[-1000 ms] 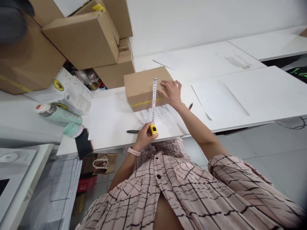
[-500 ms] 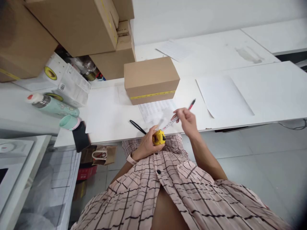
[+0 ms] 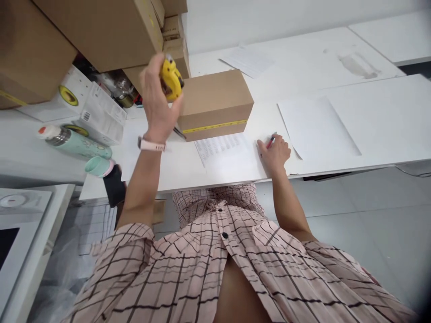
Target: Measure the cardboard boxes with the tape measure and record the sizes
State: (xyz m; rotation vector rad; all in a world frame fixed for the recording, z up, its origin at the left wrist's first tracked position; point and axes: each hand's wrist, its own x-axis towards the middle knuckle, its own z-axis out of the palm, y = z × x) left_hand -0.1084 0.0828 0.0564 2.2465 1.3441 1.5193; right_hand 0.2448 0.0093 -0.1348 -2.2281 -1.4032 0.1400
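My left hand is raised above the table and gripping a yellow tape measure, its tape drawn in. Behind it stands a small brown cardboard box with a yellow tape band along its front. My right hand rests on the white table by the front edge, its fingers curled on a red pen. A printed sheet lies between the box and the table edge. A black pen shows partly behind my left hand.
Large cardboard boxes are stacked at the back left. A white carton, a green flask, a mint cup and a black phone sit at the left. Blank sheets lie to the right.
The tape has retracted into its case. My left hand lifted the tape measure up and to the left. My right hand let go of the tape and dropped onto the red pen.
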